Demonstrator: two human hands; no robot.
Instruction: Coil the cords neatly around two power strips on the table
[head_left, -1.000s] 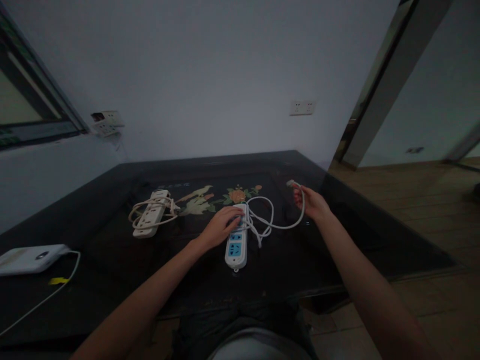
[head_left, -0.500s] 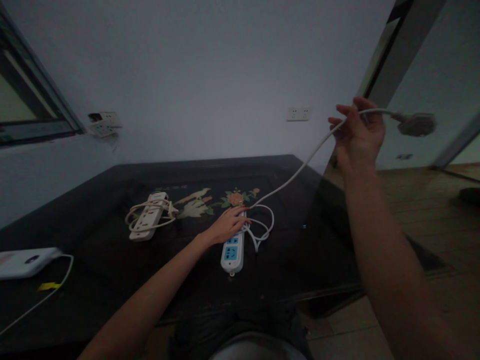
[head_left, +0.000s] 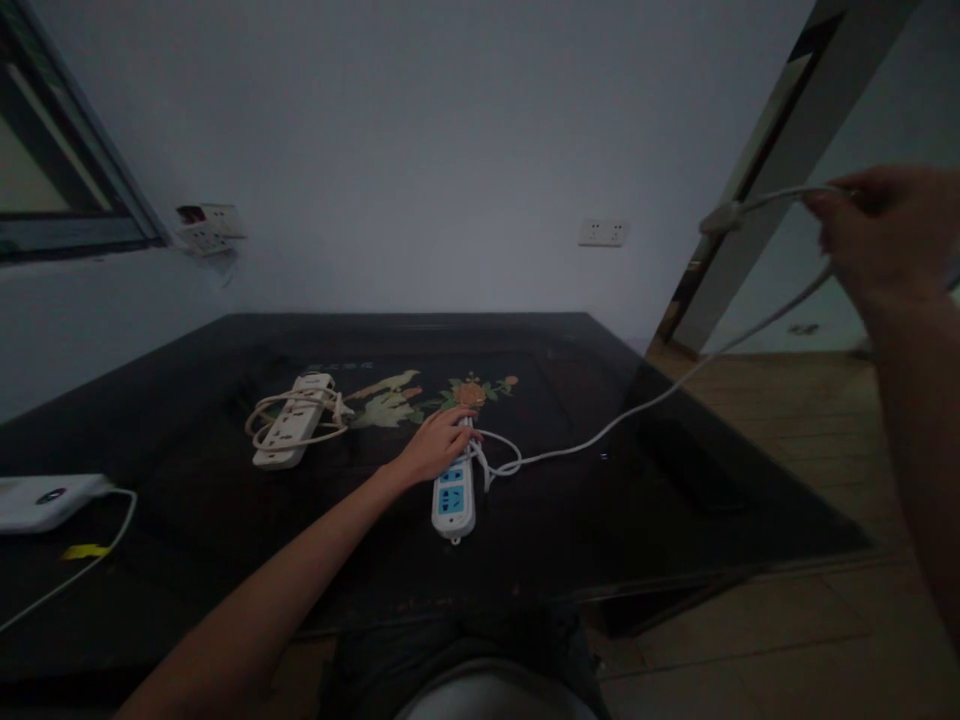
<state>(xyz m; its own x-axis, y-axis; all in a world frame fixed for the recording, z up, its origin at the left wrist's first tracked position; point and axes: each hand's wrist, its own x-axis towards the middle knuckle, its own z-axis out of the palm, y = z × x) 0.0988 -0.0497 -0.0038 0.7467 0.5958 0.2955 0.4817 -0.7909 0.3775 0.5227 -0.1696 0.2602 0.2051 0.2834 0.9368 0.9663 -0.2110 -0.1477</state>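
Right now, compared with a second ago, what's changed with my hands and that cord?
Your right hand has moved up and out to the right, now gripping the white cord farther from its plug. More cord stretches away from the loops beside the blue-socketed strip. Your left hand stays on that strip; the cord-wrapped strip lies unchanged.

Black table point(head_left: 562, 540): blue-socketed power strip point(head_left: 453, 512) near mid front edge; cord-wrapped power strip point(head_left: 292, 427) toward back left corner; white device point(head_left: 52, 500), cable point(head_left: 129, 515), yellow scrap point(head_left: 86, 551) toward front left corner
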